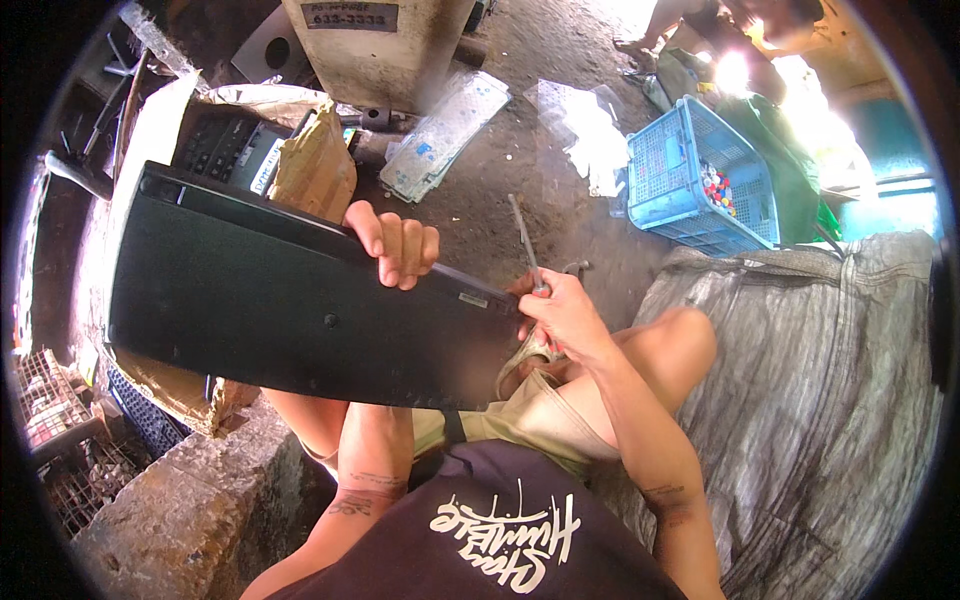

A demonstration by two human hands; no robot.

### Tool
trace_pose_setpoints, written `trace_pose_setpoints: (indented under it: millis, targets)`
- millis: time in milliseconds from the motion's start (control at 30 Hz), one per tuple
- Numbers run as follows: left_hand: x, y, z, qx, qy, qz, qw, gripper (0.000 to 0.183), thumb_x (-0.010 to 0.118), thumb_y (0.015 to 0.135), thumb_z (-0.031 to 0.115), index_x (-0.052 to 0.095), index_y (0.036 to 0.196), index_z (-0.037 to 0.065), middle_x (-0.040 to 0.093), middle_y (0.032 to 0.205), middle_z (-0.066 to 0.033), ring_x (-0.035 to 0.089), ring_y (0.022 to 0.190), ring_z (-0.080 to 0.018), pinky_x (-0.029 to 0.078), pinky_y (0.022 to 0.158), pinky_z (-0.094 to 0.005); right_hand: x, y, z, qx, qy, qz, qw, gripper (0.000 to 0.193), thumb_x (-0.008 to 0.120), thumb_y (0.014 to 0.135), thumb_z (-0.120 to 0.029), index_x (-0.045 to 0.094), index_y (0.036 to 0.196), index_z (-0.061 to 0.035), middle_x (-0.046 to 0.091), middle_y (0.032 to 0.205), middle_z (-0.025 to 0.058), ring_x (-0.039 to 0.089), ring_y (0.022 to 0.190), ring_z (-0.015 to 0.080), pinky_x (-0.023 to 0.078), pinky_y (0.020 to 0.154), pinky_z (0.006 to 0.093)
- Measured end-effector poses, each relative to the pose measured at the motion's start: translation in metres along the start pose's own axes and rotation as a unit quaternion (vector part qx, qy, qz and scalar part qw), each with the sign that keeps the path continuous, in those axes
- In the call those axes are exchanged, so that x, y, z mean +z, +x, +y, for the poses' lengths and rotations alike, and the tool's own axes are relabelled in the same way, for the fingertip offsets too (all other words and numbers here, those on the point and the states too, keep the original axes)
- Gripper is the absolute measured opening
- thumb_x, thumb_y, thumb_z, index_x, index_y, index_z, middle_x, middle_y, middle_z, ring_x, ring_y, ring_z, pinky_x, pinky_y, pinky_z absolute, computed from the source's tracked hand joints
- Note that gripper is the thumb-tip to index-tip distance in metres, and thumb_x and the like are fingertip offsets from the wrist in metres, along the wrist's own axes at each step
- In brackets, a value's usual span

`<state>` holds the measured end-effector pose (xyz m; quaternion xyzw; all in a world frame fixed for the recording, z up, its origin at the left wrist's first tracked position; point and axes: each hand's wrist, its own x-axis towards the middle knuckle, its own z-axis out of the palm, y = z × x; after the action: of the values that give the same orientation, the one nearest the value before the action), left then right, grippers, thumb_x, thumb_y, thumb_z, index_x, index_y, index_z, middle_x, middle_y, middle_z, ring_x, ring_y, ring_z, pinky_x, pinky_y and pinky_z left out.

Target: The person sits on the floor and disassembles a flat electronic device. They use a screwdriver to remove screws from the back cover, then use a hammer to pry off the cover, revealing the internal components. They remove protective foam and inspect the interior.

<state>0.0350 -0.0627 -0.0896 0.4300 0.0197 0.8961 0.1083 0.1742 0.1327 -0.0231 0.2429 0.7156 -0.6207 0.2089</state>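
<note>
Left hand (397, 245) hooked over top edge of black keyboard (290, 300), fingers curled tight, back panel facing up across lap. Right hand (560, 310) closed round thin metal tool (524, 240), shaft pointing up, tip hidden at keyboard's right end. Blue plastic crate (690, 180) on ground beyond, well apart. Grey sack (820, 380) beside right knee.

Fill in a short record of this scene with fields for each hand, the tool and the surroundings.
left hand: grips the top edge of a flat black plastic keyboard turned underside up
right hand: holds a thin grey metal screwdriver, tip at the keyboard's right end
behind: another dark keyboard and a torn brown cardboard piece
right: blue plastic crate, grey woven sack
</note>
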Motion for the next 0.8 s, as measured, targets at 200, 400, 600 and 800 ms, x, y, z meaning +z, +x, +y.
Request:
trace_pose_setpoints:
  millis: [200, 400, 600, 800]
  targets:
    - [-0.009, -0.010, -0.005, 0.056, -0.019, 0.054, 0.997, 0.024, 0.046, 0.107, 0.029, 0.051, 0.101, 0.006, 0.060, 0.075, -0.0028, 0.058, 0.068, -0.0162, 0.039, 0.063, -0.0322, -0.012, -0.024, 0.000, -0.014, 0.195, -0.045, 0.980, 0.041, 0.065, 0.094, -0.013, 0.055, 0.132, -0.0002, 0.065, 0.087, 0.0085, 0.065, 0.054, 0.0131, 0.044, 0.038, 0.0206]
    - [0.006, 0.050, -0.017, -0.112, -0.042, -0.084, 0.989, 0.027, 0.048, 0.106, 0.030, 0.055, 0.112, 0.005, 0.064, 0.091, -0.0073, 0.059, 0.078, -0.0195, 0.042, 0.071, -0.0313, -0.003, -0.023, 0.022, 0.024, 0.328, 0.016, 0.944, 0.047, 0.070, 0.094, -0.019, 0.052, 0.137, -0.0092, 0.065, 0.089, 0.0036, 0.057, 0.045, 0.0137, 0.044, 0.038, 0.0244]
    - [0.072, 0.092, 0.089, -0.125, 0.306, 0.329, 0.884, 0.072, 0.045, 0.100, 0.055, 0.041, 0.148, 0.001, 0.051, 0.144, -0.0226, 0.055, 0.128, -0.0367, 0.043, 0.110, -0.0515, -0.055, -0.007, 0.054, -0.047, 0.392, 0.159, 0.905, 0.035, 0.069, 0.095, -0.021, 0.060, 0.129, -0.0213, 0.061, 0.081, -0.0044, 0.048, 0.045, 0.0095, 0.038, 0.041, 0.0258]
    - [0.081, 0.110, 0.097, -0.436, 0.373, 0.313, 0.757, 0.068, 0.065, 0.094, 0.037, 0.042, 0.143, -0.004, 0.060, 0.130, -0.0198, 0.062, 0.116, -0.0267, 0.050, 0.100, -0.0382, -0.089, 0.058, 0.111, 0.043, 0.295, 0.114, 0.948, 0.024, 0.068, 0.096, -0.024, 0.068, 0.120, -0.0273, 0.052, 0.068, -0.0064, 0.041, 0.047, 0.0066, 0.032, 0.042, 0.0233]
